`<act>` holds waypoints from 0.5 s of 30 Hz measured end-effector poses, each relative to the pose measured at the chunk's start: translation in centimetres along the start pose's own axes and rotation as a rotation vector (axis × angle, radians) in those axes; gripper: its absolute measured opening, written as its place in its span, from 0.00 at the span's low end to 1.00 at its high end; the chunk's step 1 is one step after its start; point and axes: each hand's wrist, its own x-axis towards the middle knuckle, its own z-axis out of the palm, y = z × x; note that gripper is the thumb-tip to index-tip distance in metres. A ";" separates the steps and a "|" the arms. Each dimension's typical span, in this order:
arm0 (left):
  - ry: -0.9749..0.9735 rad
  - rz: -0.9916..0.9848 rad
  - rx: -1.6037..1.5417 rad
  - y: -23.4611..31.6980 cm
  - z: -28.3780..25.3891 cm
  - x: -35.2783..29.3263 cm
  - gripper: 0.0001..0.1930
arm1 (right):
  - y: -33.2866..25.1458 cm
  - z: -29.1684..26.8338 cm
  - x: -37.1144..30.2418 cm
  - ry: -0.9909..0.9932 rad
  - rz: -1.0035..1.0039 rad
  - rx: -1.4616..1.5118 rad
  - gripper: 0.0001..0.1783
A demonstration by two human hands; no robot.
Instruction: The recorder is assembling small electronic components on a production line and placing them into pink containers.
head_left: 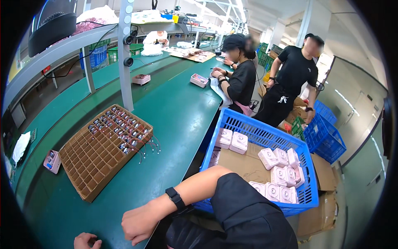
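Note:
My right hand (141, 223), with a black band on its wrist, is over the front edge of the green table (178, 97). Its fingers curl downward and the palm is turned from view, so anything inside is hidden. At the lower edge my left hand (87, 241) is partly cut off; its thumb and fingers stand apart with nothing visible between them. Beyond both hands lies a cardboard divider tray (78, 166). Small round wired parts (120, 124) fill its far cells, and the near cells are bare. Several loose wires hang over its right side.
A blue crate (309, 170) with several pink boxes (280, 176) stands right of my arm. Left of the tray sits a small pink box (52, 162). A metal post (125, 54) rises behind the tray. Two people, one seated (242, 74) and one standing (296, 79), are farther along.

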 end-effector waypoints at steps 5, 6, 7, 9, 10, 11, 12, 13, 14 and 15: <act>-0.003 -0.019 -0.012 0.1 0.1 0.0 0.13 | 0.6 0.2 -0.1 -0.047 0.009 -0.006 0.15; -0.005 -0.028 -0.017 0.1 0.0 0.0 0.13 | 0.8 0.4 -0.1 -0.041 0.010 -0.003 0.15; -0.011 -0.026 -0.013 0.0 0.0 0.0 0.13 | 1.0 0.7 -0.2 -0.012 -0.015 0.011 0.14; -0.053 -0.061 -0.024 -0.2 0.2 0.2 0.14 | 1.1 1.1 -0.1 0.050 -0.065 0.038 0.12; -0.074 -0.078 -0.028 -0.2 0.1 0.3 0.14 | 1.0 1.2 -0.1 0.059 -0.062 0.040 0.12; -0.081 -0.075 -0.022 -0.1 0.1 0.4 0.14 | 1.0 1.3 -0.1 0.066 -0.058 0.039 0.11; -0.083 -0.083 -0.006 0.0 0.1 0.4 0.14 | 1.0 1.3 -0.2 0.073 -0.053 0.037 0.10; -0.084 -0.091 0.009 0.3 0.0 0.4 0.15 | 1.0 1.3 -0.2 0.081 -0.049 0.035 0.10; -0.084 -0.102 0.025 0.5 0.0 0.4 0.15 | 1.1 1.3 -0.2 0.091 -0.048 0.037 0.10; -0.090 -0.101 0.033 0.6 -0.1 0.4 0.15 | 1.2 1.2 -0.2 0.053 -0.026 0.011 0.09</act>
